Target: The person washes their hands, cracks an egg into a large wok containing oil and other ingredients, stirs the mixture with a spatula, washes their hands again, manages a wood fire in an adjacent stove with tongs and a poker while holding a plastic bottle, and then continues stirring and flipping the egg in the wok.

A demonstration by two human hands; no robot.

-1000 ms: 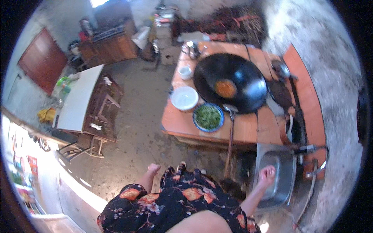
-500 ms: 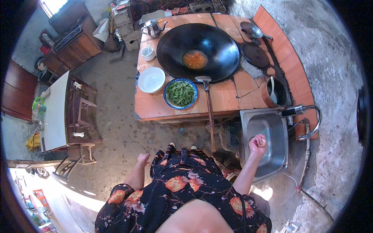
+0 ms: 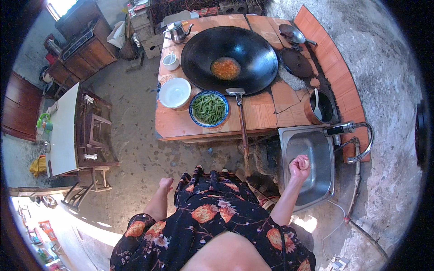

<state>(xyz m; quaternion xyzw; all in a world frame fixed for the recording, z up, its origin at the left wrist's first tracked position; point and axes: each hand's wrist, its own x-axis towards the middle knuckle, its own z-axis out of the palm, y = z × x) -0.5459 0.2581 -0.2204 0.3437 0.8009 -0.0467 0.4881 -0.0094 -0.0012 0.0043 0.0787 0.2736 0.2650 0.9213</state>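
My right hand point(image 3: 299, 167) is raised over the near left part of a steel sink point(image 3: 332, 180), its fingers curled closed. Something pale shows at the fist, too small to name. At my left side hangs my left hand point(image 3: 166, 184), loosely curled, away from the counter, with nothing visible in it. Ahead, a large black wok point(image 3: 257, 63) is set in the tiled counter, with orange-red liquid point(image 3: 225, 68) at its bottom. A spatula point(image 3: 242, 131) rests on the wok's near rim, its long handle reaching past the counter edge. Cut green beans point(image 3: 209, 109) fill a blue-rimmed bowl beside it.
Left of the wok stand a white bowl point(image 3: 175, 93), a small white cup point(image 3: 170, 62) with a spoon and a metal kettle point(image 3: 176, 33). Right are a ladle point(image 3: 291, 34), a dark round lid point(image 3: 296, 63) and a pot point(image 3: 310, 108). A curved faucet point(image 3: 371, 140) overhangs the sink.
Both hands keep nearly the same place and pose. The whole view has shifted very slightly. The liquid in the wok looks paler and more bubbly.
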